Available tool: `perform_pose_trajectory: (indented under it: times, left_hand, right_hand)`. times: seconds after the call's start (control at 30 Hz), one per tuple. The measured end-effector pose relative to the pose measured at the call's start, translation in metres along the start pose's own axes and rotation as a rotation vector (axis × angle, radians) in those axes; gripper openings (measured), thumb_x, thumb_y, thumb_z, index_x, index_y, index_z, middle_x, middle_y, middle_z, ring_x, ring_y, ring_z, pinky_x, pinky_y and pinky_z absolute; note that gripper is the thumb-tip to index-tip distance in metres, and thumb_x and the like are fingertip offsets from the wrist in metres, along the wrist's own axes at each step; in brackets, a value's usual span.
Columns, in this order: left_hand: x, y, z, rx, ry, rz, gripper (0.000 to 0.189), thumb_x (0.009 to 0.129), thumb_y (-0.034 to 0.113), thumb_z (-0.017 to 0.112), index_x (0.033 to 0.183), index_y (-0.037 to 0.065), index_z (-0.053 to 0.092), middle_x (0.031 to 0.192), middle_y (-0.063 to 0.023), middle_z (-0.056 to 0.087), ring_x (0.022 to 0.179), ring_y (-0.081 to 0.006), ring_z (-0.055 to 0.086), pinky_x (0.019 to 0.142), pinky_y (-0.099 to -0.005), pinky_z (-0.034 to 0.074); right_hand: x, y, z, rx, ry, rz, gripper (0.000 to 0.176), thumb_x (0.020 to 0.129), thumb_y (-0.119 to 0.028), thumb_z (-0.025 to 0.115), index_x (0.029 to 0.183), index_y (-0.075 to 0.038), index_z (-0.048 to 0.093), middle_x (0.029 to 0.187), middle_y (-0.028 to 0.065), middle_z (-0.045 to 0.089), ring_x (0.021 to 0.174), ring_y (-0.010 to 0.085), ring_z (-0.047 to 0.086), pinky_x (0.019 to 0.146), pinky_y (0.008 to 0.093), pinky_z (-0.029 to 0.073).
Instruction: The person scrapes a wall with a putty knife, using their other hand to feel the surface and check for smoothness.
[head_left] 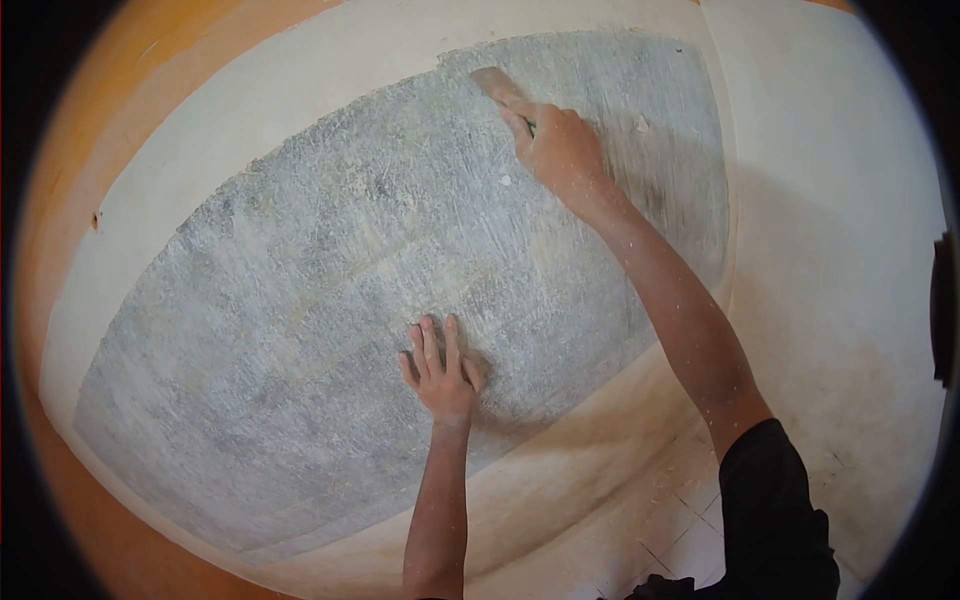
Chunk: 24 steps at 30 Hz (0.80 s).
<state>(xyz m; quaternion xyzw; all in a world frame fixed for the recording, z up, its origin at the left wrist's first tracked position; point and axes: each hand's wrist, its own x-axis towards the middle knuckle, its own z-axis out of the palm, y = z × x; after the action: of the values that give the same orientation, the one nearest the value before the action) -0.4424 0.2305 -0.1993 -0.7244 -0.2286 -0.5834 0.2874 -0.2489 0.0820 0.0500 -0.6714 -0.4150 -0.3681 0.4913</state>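
My right hand (pixel 560 150) is closed around the handle of a scraper (pixel 495 86), whose flat blade points up and left near the upper edge of a grey, rough wall patch (pixel 330 240). Most of the handle is hidden in the fingers; a bit of green shows. Lower down, my left hand (pixel 440 372) lies flat against the same grey patch with its fingers spread, holding nothing. Small pale flakes (pixel 505 181) cling to the patch below the blade.
A smooth off-white band (pixel 250 100) borders the grey patch, with orange paint (pixel 110 90) beyond it. To the right stands a pale adjoining wall (pixel 830 130). Pale floor tiles (pixel 680 540) with dusty specks show at the bottom. A dark object (pixel 942 310) sits at the right edge.
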Motion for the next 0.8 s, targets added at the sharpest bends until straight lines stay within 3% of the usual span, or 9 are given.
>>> perform_pose_trajectory:
  times: [0.1,0.2,0.3,0.43,0.63,0.7,0.77,0.8]
  left_hand:
    - [0.000,0.000,0.003,0.023,0.000,0.018,0.055,0.084,0.015,0.046,0.138,0.015,0.057,0.148,-0.0141,0.046,0.141,-0.0298,0.038,0.119,-0.0489,0.012]
    - [0.000,0.000,0.002,0.002,0.009,0.013,0.055,0.083,0.015,0.046,0.137,0.015,0.058,0.148,-0.0147,0.046,0.141,-0.0297,0.038,0.119,-0.0488,0.012]
    - [-0.001,-0.001,0.004,-0.006,0.017,0.022,0.054,0.083,0.015,0.046,0.136,0.015,0.059,0.147,-0.0149,0.047,0.140,-0.0297,0.038,0.119,-0.0485,0.012]
    - [-0.002,0.001,0.004,-0.010,0.026,0.020,0.053,0.084,0.013,0.046,0.136,0.013,0.058,0.148,-0.0159,0.045,0.141,-0.0305,0.037,0.119,-0.0482,0.011]
    - [-0.001,-0.002,0.006,-0.001,0.022,0.033,0.053,0.084,0.012,0.045,0.136,0.012,0.058,0.149,-0.0173,0.044,0.142,-0.0318,0.035,0.119,-0.0479,0.011]
    - [-0.004,0.000,0.007,-0.009,0.013,0.031,0.053,0.085,0.013,0.045,0.136,0.012,0.058,0.148,-0.0176,0.044,0.142,-0.0321,0.035,0.119,-0.0479,0.011]
    - [-0.004,0.000,0.008,0.042,0.011,0.012,0.052,0.085,0.016,0.041,0.134,0.012,0.060,0.147,-0.0166,0.047,0.140,-0.0327,0.039,0.119,-0.0491,0.011]
    - [-0.004,0.000,0.011,0.053,0.035,0.022,0.052,0.085,0.016,0.041,0.133,0.011,0.061,0.147,-0.0174,0.046,0.140,-0.0329,0.038,0.119,-0.0491,0.012]
  right_hand:
    - [0.035,0.009,0.002,0.008,0.152,0.042,0.033,0.098,-0.038,0.053,0.124,-0.024,0.067,0.090,0.0208,0.071,0.081,0.0370,0.070,0.077,0.0452,0.055]
    - [0.070,0.024,-0.006,0.011,0.142,0.065,0.034,0.097,-0.040,0.053,0.125,-0.025,0.067,0.095,0.0217,0.071,0.084,0.0365,0.070,0.081,0.0450,0.055]
    - [0.061,0.031,-0.025,-0.017,-0.031,0.120,0.035,0.097,-0.042,0.053,0.125,-0.027,0.067,0.099,0.0215,0.071,0.089,0.0362,0.069,0.086,0.0449,0.054]
    - [0.028,0.048,-0.011,-0.019,0.012,-0.002,0.037,0.097,-0.042,0.052,0.126,-0.024,0.066,0.101,0.0227,0.071,0.092,0.0376,0.069,0.088,0.0451,0.053]
    - [0.116,0.065,-0.017,0.010,0.163,0.086,0.037,0.098,-0.039,0.049,0.126,-0.022,0.066,0.101,0.0205,0.071,0.097,0.0354,0.068,0.088,0.0455,0.052]
    - [0.116,0.072,-0.029,-0.013,0.099,0.033,0.038,0.098,-0.040,0.049,0.126,-0.020,0.066,0.101,0.0227,0.070,0.095,0.0355,0.069,0.089,0.0463,0.052]
    - [0.080,0.072,-0.034,-0.043,0.011,0.155,0.038,0.098,-0.038,0.052,0.124,-0.015,0.067,0.102,0.0226,0.070,0.092,0.0371,0.068,0.089,0.0434,0.051]
    - [0.047,0.069,-0.036,-0.038,-0.016,0.117,0.036,0.098,-0.038,0.052,0.124,-0.017,0.067,0.099,0.0222,0.070,0.090,0.0363,0.068,0.088,0.0431,0.052]
